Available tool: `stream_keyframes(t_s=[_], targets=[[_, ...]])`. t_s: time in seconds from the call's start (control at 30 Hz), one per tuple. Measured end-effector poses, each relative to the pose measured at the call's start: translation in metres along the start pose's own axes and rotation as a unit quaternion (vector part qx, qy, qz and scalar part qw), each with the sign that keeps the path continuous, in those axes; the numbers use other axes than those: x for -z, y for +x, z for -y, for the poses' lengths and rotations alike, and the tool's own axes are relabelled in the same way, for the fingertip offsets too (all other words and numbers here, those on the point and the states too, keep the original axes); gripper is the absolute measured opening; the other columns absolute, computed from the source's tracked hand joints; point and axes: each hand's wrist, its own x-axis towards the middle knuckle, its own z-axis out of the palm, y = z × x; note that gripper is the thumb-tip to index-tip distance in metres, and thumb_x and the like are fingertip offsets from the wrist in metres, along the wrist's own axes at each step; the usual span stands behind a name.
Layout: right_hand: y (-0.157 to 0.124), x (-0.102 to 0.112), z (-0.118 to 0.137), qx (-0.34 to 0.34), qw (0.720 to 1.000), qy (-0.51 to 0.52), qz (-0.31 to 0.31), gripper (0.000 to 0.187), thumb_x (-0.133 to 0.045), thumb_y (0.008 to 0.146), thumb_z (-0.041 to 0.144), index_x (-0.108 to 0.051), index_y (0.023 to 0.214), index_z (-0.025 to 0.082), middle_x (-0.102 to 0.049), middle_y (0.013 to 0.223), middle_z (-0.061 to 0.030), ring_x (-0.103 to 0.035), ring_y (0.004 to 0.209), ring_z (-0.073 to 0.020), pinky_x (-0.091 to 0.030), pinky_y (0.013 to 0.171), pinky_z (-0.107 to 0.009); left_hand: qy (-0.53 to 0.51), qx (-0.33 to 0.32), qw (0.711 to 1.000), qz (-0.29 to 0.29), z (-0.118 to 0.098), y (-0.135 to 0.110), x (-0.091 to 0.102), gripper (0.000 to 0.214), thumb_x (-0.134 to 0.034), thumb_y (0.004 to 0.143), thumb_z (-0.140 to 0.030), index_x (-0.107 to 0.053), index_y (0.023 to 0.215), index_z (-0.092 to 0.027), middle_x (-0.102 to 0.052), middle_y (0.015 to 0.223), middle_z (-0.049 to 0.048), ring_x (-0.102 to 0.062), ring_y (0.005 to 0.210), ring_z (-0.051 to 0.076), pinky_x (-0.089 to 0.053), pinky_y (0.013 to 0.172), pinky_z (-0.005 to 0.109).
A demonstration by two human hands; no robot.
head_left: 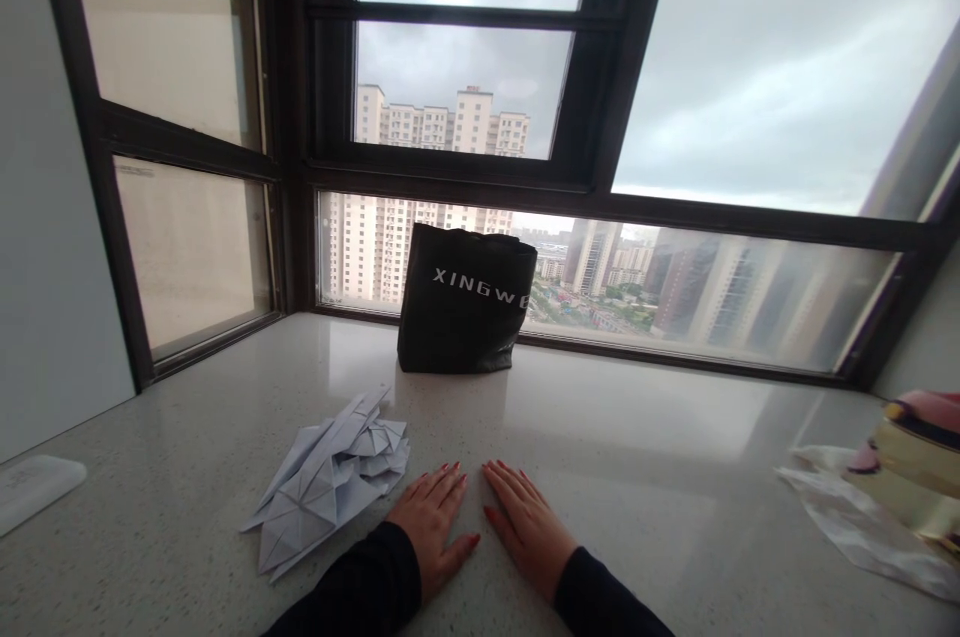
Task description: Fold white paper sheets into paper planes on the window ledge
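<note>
My left hand [433,527] lies flat on the speckled stone sill [637,477], fingers stretched out, holding nothing. Beside it my right hand [525,522] lies flat in the same way, its fingers apart and empty. The two hands almost touch at the thumbs. A pile of folded white paper pieces [330,477] rests just left of my left hand, close to its fingers without touching them. Dark sleeves cover both wrists.
A black bag [463,299] with white letters stands upright at the back by the window. A white flat object [34,489] lies at the far left edge. Shiny wrapping and a colourful item [900,477] sit at the right. Window frames enclose the sill.
</note>
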Motion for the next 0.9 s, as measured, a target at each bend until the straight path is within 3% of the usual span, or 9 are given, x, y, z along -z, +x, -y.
stream_keyframes(t_s=[0.57, 0.9], targets=[[-0.0004, 0.0016, 0.0011, -0.007, 1.000, 0.007, -0.007, 0.041, -0.034, 0.082, 0.032, -0.042, 0.117, 0.013, -0.046, 0.119, -0.0110, -0.037, 0.112, -0.0219, -0.029, 0.094, -0.041, 0.003, 0.001, 0.999, -0.035, 0.0015, -0.0004, -0.0076, 0.060, -0.021, 0.078, -0.053, -0.033, 0.122, -0.014, -0.028, 0.131, 0.0093, -0.023, 0.119, 0.024, -0.023, 0.095, 0.040], [-0.0008, 0.0023, 0.0015, -0.007, 1.000, 0.010, -0.003, 0.041, -0.034, 0.082, 0.032, -0.042, 0.117, 0.012, -0.045, 0.119, -0.0113, -0.036, 0.112, -0.0221, -0.028, 0.094, -0.042, 0.002, 0.003, 1.000, -0.016, -0.0001, 0.0004, -0.0043, 0.062, -0.019, 0.077, -0.053, -0.031, 0.123, -0.013, -0.027, 0.131, 0.0105, -0.022, 0.119, 0.025, -0.022, 0.096, 0.041]])
